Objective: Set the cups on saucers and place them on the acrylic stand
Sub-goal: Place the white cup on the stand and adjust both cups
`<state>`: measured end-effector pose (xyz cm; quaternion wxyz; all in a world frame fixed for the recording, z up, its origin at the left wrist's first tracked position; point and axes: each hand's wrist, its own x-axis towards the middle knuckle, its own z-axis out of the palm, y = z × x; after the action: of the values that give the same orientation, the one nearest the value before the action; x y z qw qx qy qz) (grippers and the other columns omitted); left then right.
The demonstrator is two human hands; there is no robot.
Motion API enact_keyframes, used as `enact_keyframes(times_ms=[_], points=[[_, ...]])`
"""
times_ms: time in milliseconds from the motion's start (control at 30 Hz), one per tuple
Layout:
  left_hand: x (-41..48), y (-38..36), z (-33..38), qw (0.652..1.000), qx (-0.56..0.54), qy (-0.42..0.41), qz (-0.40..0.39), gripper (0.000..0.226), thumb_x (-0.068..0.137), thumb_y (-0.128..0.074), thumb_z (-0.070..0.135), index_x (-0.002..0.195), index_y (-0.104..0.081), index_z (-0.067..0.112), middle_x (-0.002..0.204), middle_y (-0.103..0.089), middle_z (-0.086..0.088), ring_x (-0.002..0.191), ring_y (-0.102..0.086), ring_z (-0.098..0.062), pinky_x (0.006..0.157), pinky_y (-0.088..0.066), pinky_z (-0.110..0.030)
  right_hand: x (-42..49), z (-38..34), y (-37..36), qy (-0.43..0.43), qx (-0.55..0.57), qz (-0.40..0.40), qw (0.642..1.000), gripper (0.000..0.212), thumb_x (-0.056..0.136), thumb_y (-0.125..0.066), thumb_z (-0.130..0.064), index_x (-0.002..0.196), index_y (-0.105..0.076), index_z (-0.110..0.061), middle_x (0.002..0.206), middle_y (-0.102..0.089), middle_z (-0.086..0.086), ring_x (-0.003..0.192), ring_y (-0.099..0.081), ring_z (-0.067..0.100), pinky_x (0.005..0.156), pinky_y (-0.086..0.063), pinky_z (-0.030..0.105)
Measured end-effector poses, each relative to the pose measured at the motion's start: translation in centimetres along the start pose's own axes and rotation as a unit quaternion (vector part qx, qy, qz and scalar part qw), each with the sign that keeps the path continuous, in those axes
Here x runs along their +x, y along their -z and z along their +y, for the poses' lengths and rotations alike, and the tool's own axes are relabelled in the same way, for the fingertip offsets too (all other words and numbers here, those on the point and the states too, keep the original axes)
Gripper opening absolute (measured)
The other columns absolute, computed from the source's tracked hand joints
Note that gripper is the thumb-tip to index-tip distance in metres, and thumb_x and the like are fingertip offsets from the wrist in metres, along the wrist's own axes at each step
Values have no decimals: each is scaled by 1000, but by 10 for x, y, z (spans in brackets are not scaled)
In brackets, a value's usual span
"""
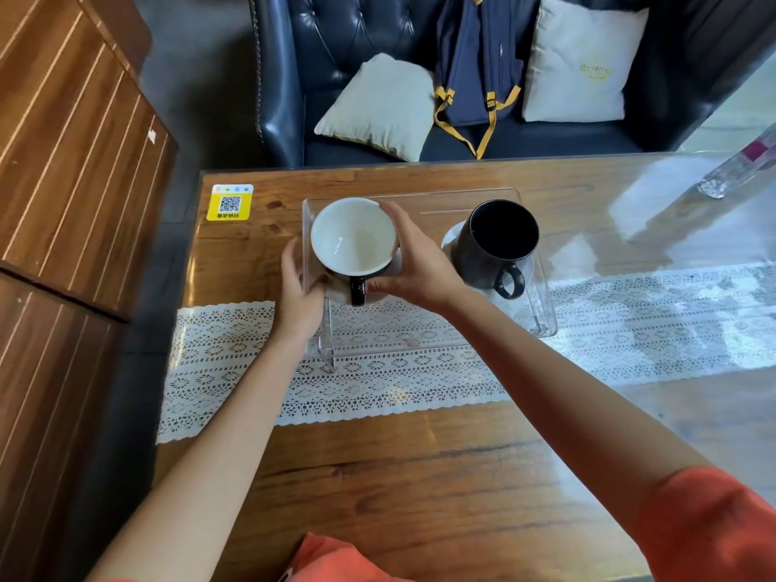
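Note:
A clear acrylic stand (483, 195) sits on a lace runner in the middle of the table. On its right half a black cup (495, 245) stands on a white saucer (451, 239), handle toward me. On its left half is a cup with a white inside and black outside (352, 237), its saucer (388, 268) mostly hidden underneath. My right hand (415, 258) wraps the cup's right side and the saucer edge. My left hand (300, 294) grips the saucer's left underside at the stand's left wall.
A white lace runner (235, 350) crosses the wooden table (420, 476). A yellow QR sticker (230, 202) lies at the back left. A clear bottle (739, 165) lies at the back right. Behind the table is a dark leather sofa (336, 35) with cushions and a backpack.

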<state>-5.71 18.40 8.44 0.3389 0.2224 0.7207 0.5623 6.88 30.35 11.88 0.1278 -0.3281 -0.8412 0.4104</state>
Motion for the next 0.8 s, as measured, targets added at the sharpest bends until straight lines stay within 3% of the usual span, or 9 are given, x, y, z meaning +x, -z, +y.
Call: enact_keyframes(times_ms=[167,267,367,467,533,567,600,700,800], points=[[1,2,-3,997,61,-40,2,67,86,-49,-1,144,-25,23,144,-42,-1,129,-38,-10,103,-35,-31,2,2,10,7,9,-33,999,107,58,-86,-16,145,-25,-17,149,-41,2,134,-41,22,106,-34,30],[0,0,-4,996,76,-43,-3,57,88,-45,-3,140,-34,16,139,-49,-6,128,-44,-17,106,-37,-42,3,3,13,13,7,-45,999,105,59,-86,-14,145,-26,-17,147,-43,3,133,-41,22,103,-32,26],[-1,-1,-4,995,88,-47,-6,51,89,-45,1,138,-38,15,137,-52,-5,126,-46,-17,105,-38,-45,2,2,12,7,5,-46,999,109,61,-85,-12,148,-20,-15,152,-37,5,138,-36,23,111,-31,31],[-5,5,-3,989,114,-88,-9,54,88,-54,13,136,-37,31,133,-46,13,120,-42,1,99,-37,-29,-4,1,14,-5,22,-36,999,113,64,-83,-12,151,-10,-14,154,-32,8,138,-35,23,110,-38,38],[-10,13,0,982,138,-124,-40,63,84,-62,23,136,-31,42,131,-37,26,114,-31,22,90,-29,-11,-15,4,13,-6,30,-15,999,108,65,-82,-13,149,-13,-13,148,-39,10,128,-43,18,99,-49,41],[-12,18,-1,977,154,-135,-60,68,82,-65,26,137,-28,43,131,-33,30,114,-26,27,90,-26,-8,-21,7,12,-9,21,-8,1000,106,65,-83,-15,148,-16,-13,145,-42,10,125,-46,17,96,-50,42],[-13,22,-2,972,175,-137,-74,73,80,-67,28,139,-24,41,134,-31,30,118,-24,25,95,-24,-12,-29,10,10,-14,6,-7,1000,104,65,-83,-16,147,-19,-13,145,-44,10,126,-47,19,96,-50,44],[-14,32,-10,959,245,-116,-83,87,76,-70,33,143,-14,35,151,-23,12,136,-18,-5,107,-21,-34,-47,17,-1,-12,-34,-1,999,97,68,-83,-19,146,-26,-11,146,-43,11,132,-43,25,100,-47,45],[-16,30,-11,955,258,-128,-76,90,74,-71,38,143,-14,34,153,-23,7,138,-18,-9,107,-21,-36,-49,17,-7,-5,-46,22,999,90,70,-82,-20,143,-32,-8,144,-44,13,131,-45,27,99,-47,47]])
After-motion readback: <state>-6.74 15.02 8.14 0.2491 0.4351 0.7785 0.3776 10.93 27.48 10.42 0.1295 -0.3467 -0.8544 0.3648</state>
